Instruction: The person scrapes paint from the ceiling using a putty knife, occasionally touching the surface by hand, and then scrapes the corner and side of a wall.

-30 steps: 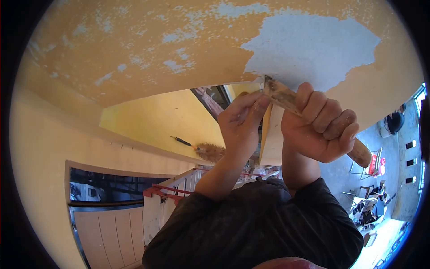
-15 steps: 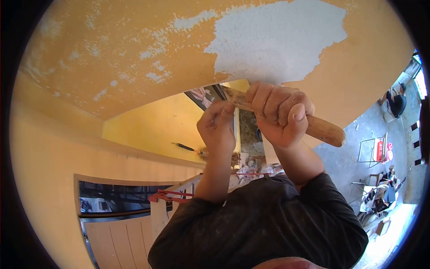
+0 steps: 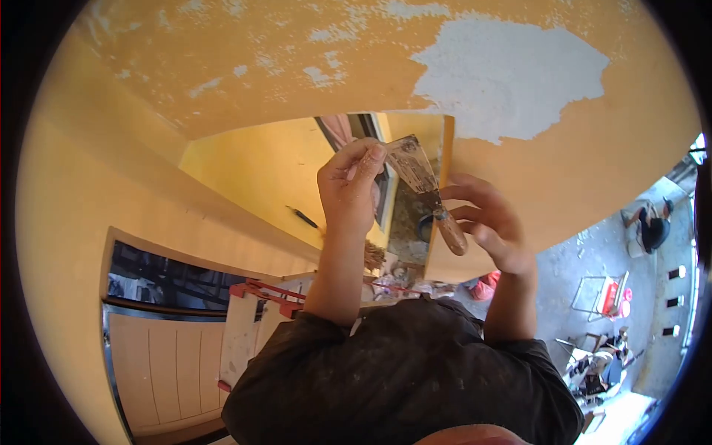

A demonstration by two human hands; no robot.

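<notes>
A putty knife with a stained metal blade (image 3: pixel 414 165) and a wooden handle (image 3: pixel 450 233) hangs tilted in front of my chest. At the upper corner of its blade, the thumb and fingers of my left hand (image 3: pixel 348 182) are pinched shut on it. My right hand (image 3: pixel 493 226) is open beside the handle, its fingers spread and curved around that side. Above both hands runs a peeling orange painted surface (image 3: pixel 356 81), with a large bare whitish patch (image 3: pixel 512 78) at the upper right.
A red-trimmed ladder (image 3: pixel 271 293) stands at my lower left, near a windowed panel (image 3: pixel 170 371). A dark-handled tool (image 3: pixel 302 216) lies on the yellow surface. Far right, a person (image 3: pixel 653 228) is near a folding chair (image 3: pixel 608 295) and piled items (image 3: pixel 604 367).
My right hand has opened and come off the putty knife's handle. The knife has turned so its handle points more downward, and its blade now shows in my left hand's pinch.
</notes>
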